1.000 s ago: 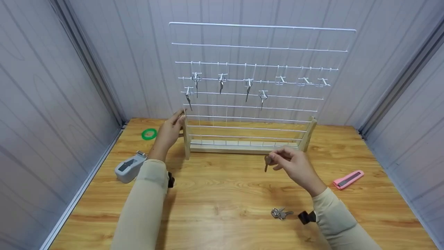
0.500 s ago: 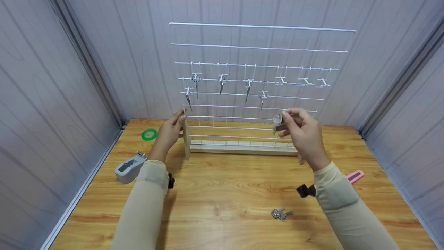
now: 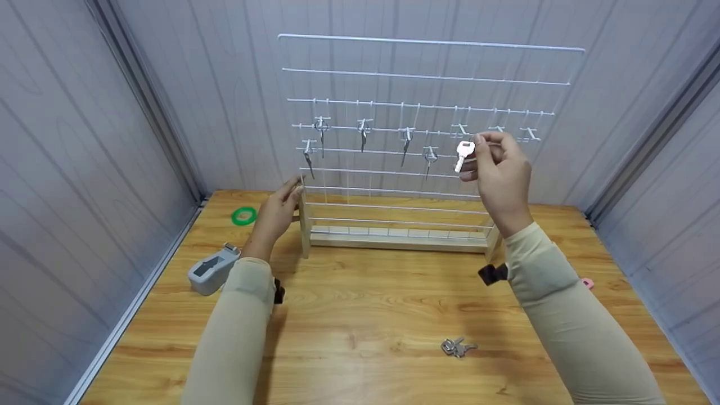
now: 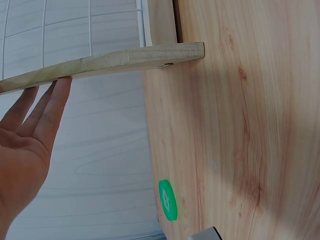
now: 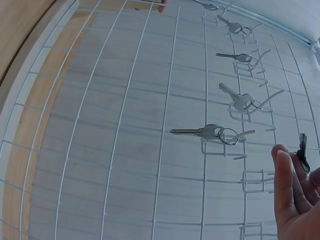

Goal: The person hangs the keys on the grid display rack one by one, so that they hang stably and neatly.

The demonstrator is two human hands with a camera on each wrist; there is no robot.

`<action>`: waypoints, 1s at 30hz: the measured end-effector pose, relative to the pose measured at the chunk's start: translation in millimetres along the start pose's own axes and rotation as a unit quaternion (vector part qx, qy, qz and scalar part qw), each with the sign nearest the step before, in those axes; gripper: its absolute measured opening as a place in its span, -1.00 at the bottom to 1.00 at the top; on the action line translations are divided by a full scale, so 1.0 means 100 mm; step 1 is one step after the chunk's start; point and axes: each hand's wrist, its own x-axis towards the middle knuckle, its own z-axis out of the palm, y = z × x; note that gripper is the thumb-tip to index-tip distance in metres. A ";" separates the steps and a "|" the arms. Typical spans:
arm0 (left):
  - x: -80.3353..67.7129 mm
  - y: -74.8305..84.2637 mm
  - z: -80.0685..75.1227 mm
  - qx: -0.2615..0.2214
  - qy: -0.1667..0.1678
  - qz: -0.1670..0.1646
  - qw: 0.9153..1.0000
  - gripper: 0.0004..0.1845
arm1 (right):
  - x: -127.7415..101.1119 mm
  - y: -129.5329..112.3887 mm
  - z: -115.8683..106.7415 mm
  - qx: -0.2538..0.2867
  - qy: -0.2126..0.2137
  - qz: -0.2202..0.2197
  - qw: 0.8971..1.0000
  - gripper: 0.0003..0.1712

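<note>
The right hand (image 3: pixel 500 163) was up at the wire grid rack (image 3: pixel 427 79), fingers curled and pinching a silver key (image 3: pixel 463 154) by its head, blade hanging down and tilted a little. The key sat just in front of the grid, close under the row of empty hooks (image 3: pixel 495 132) on the right side, next to the lowest hanging key (image 3: pixel 430 157). From the right wrist view the fingers (image 5: pixel 287 190) stood beside the wires, with only a dark sliver of the held key (image 5: pixel 302 150) showing at the edge, just beside a vacant hook (image 5: pixel 255 181).

The left hand (image 3: pixel 277 211) was at the rack's left wooden post (image 3: pixel 304 222), fingers straight and relaxed, holding nothing. The left wrist view showed the fingertips (image 4: pixel 59 92) touching the edge of the wooden upright (image 4: pixel 110 61), palm open.

Four other keys (image 3: pixel 363 135) hung on hooks across the left and middle of the grid. The right wrist view caught them clearly, each on its ring, the nearest one (image 5: pixel 200 132) lying level against the wires.

Down on the wooden worktop (image 3: pixel 360 315) a small bunch of keys (image 3: pixel 457 346) lay near the front, well apart from both hands. A grey tape dispenser (image 3: pixel 212 270) sat to the left by the left sleeve, and a green tape roll (image 3: pixel 243 215) lay further back near the wall. A pink object (image 3: pixel 586 283) peeked out behind the right forearm, mostly hidden.
</note>
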 end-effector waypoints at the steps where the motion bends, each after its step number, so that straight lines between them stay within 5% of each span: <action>1: 0.00 0.00 0.00 0.000 0.000 0.000 1.000 -0.42 | 0.02 0.00 0.01 0.003 0.002 0.004 1.000 -0.71; 15: 0.00 -0.01 -0.01 0.005 -0.004 -0.002 1.000 -0.39 | 0.24 0.13 0.13 -0.001 -0.017 0.070 0.997 -0.79; 30: 0.02 0.04 0.06 0.006 -0.009 0.007 1.000 -0.40 | 0.23 0.30 0.00 -0.106 -0.069 0.127 0.984 -0.60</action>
